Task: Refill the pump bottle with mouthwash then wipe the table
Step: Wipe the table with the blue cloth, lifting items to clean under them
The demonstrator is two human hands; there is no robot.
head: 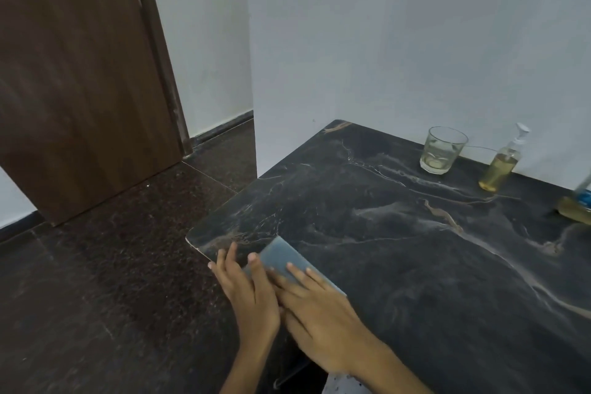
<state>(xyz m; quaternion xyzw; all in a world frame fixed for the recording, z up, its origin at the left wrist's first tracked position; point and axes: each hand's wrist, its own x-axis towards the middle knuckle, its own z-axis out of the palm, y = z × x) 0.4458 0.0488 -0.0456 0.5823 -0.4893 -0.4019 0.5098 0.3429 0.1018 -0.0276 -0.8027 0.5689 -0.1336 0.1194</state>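
Walls (383,41), pale and bare, meet in a corner behind our bench (415,265), a dark slab veined like marble. To the left stands a brown wooden door (80,73) over a dark speckled floor (96,297). At the bench's near left corner we press a grey-blue cloth (283,257) flat on the top. Our right hand (319,313) lies on the cloth with straight fingers spread, gripping nothing. Our left hand (252,291) lies beside it, touching it, fingers also straight, fingertips on the cloth's left edge and the bench corner. Well apart, by the far wall, stands a glass (443,150) with a little pale liquid. Just right of it is the pump bottle (502,166), upright and holding amber mouthwash. Another bottle (577,206) with a blue label shows at the right edge, blurred.
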